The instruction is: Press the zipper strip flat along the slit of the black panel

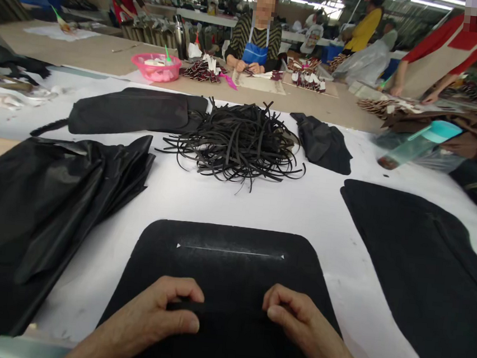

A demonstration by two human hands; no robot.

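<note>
A black fabric panel with rounded top corners lies in front of me on the white-covered table. Near its top runs a thin white line with a small triangle at each end. My left hand is over the left part of the panel, thumb and curved forefinger apart. Dark material shows in that gap; I cannot tell whether it is the panel or a separate strip. Over the right part, my right hand has its thumb and fingertips pressed together. Whatever they pinch, if anything, blends into the black panel.
A tangled pile of black strips lies beyond the panel. Black sheet material is at left, and black cut pieces at right. A clear bottle lies tilted at far right. Across the table, a person works near a pink basket.
</note>
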